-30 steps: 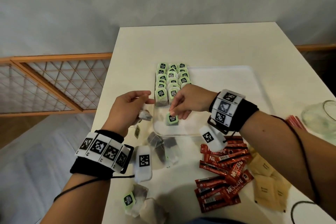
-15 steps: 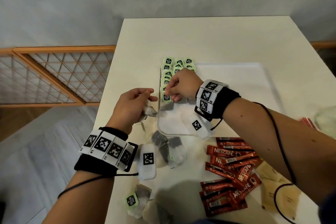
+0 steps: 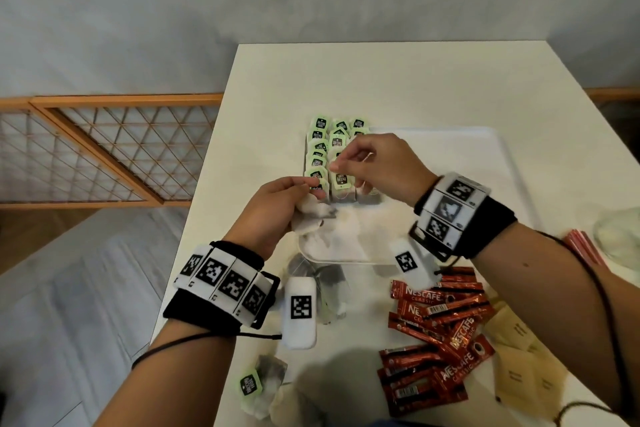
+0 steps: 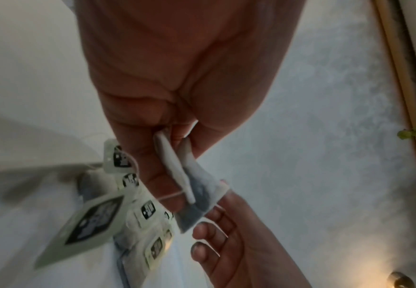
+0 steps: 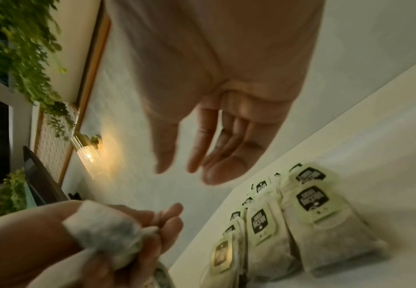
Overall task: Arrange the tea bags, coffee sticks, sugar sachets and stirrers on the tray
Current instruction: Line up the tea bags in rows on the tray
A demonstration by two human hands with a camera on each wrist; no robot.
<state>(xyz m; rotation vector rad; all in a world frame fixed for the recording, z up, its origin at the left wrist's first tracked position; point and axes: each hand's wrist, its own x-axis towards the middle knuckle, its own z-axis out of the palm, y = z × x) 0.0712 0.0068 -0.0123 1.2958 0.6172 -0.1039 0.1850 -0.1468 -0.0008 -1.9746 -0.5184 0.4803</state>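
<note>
While the left hand grips a tea bag at the tray's eight o'clock corner, the right hand, fingers loosely spread and empty, hovers at ten o'clock over the rows of tea bags; dangling strings could snag and disturb them.

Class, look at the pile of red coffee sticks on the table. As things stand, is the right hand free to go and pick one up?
Probably yes. The right hand is open and holds nothing, and the coffee sticks lie uncovered on the table, beside that forearm. The left hand is busy gripping a tea bag.
</note>
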